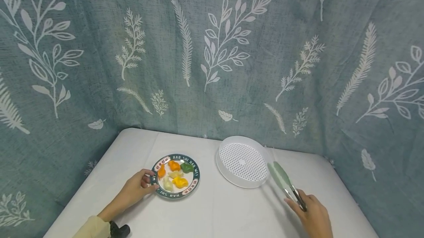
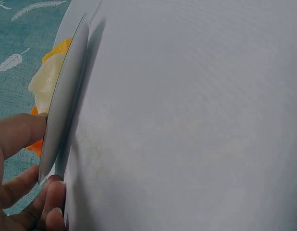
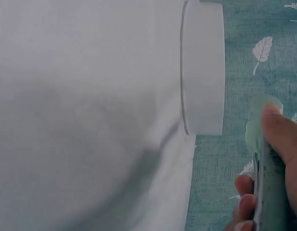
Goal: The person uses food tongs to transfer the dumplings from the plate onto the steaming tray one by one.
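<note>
At the left, my left hand (image 1: 135,187) pinches the near-left rim of a round plate (image 1: 196,173) with a dark green lettered border. Several colored dumplings (image 1: 180,182), orange, yellow, pale and green, lie on it. Seen edge-on in the left wrist view, the plate (image 2: 69,106) has the thumb over its rim and other fingers at its edge. My right hand (image 1: 314,212) grips tongs (image 1: 281,176) with green tips and metal arms, held above the table. Their tips overlap the right side of a white perforated steamer basket (image 1: 243,184) in the head view.
A white-covered table (image 1: 212,216) carries everything. Behind and beside it hangs a teal curtain (image 1: 198,112) with white leaf patterns. The basket stands near the back edge, to the right of the plate. A dark strap (image 1: 119,230) shows at the left sleeve.
</note>
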### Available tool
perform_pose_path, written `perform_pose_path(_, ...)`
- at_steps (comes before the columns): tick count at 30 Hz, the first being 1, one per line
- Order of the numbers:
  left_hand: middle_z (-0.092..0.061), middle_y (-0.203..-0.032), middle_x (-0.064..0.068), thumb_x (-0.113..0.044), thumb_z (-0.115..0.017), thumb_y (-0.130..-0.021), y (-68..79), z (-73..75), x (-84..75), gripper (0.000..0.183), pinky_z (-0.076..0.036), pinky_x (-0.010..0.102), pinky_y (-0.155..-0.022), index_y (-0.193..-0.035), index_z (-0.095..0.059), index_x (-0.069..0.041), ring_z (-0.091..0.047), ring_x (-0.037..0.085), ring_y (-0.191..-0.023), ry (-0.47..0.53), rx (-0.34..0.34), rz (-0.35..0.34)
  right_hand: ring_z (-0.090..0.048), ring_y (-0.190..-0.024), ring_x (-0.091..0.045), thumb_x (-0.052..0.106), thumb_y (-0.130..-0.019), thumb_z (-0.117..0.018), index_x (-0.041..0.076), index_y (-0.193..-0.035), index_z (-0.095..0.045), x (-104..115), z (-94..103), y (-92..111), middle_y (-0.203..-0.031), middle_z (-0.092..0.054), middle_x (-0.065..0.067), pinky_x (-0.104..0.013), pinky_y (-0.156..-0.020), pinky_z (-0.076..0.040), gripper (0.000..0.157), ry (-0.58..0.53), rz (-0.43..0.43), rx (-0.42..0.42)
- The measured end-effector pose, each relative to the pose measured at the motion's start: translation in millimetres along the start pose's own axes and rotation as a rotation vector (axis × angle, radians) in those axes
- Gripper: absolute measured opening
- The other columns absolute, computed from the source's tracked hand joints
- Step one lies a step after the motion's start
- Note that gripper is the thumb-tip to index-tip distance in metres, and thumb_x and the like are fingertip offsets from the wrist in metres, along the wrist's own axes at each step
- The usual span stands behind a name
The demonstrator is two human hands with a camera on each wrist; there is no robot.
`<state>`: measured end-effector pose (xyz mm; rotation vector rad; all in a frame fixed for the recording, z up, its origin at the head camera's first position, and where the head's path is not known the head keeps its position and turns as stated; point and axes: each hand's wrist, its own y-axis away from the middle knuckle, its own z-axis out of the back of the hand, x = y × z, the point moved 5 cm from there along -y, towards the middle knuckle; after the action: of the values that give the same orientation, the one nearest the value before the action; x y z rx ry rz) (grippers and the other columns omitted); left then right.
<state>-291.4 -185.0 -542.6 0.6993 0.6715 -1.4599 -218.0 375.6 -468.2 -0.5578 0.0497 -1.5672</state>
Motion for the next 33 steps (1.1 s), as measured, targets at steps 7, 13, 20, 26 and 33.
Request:
perform_pose_path(7,-0.059,-0.097,0.002,-0.029,-0.086,-0.084,0.1,0.3,-0.7,0.057,-0.047,0.033,-0.069,-0.128,-0.06,-0.004,-0.053,0.018,-0.085,-0.001,-0.003,-0.006,-0.039,-0.058,-0.007,0.026,-0.063,-0.099,-0.006,-0.1,-0.076,18,3.5,-1,-0.065,-0.053,0.003,-0.027,-0.05,-0.038,0.054,-0.025,0.161,-0.144)
perform_pose_path(13,-0.058,-0.097,0.001,-0.027,-0.086,-0.084,1.2,0.6,-2.2,0.055,-0.047,0.032,-0.068,-0.127,-0.06,-0.004,-0.053,0.018,-0.085,-0.003,-0.005,-0.001,-0.038,-0.058,-0.009,0.039,-0.074,-0.093,0.004,-0.11,-0.078,30,4.3,-6,-0.064,-0.047,0.009,-0.027,-0.051,-0.033,0.052,-0.015,0.097,-0.045)
perform_pose_path(20,-0.058,-0.097,0.002,-0.028,-0.086,-0.084,1.8,-0.2,-1.8,0.056,-0.047,0.031,-0.067,-0.127,-0.06,-0.004,-0.053,0.018,-0.085,-0.004,-0.006,0.006,-0.039,-0.057,-0.009,0.055,-0.08,-0.083,0.014,-0.122,-0.076,43,-1.2,-10,-0.064,-0.042,0.011,-0.027,-0.049,-0.032,0.059,-0.031,0.093,0.015)
perform_pose_path(26,-0.058,-0.097,0.002,-0.026,-0.086,-0.085,0.5,-0.6,-2.1,0.054,-0.047,0.031,-0.068,-0.127,-0.06,-0.005,-0.053,0.018,-0.085,-0.001,-0.007,0.004,-0.041,-0.057,-0.006,0.05,-0.08,-0.086,0.014,-0.113,-0.078,60,-8.9,-14,-0.065,-0.053,0.014,-0.026,-0.049,-0.035,0.05,-0.087,0.142,-0.014)
perform_pose_path(33,-0.058,-0.097,0.002,-0.024,-0.086,-0.085,1.7,0.2,-2.0,0.053,-0.046,0.03,-0.068,-0.127,-0.06,-0.005,-0.053,0.018,-0.085,-0.005,-0.005,0.015,-0.048,-0.06,-0.002,0.038,-0.076,-0.092,0.011,-0.109,-0.08,79,-18.4,-17,-0.08,-0.072,0.009,-0.026,-0.056,-0.045,0.044,-0.122,0.223,-0.019)
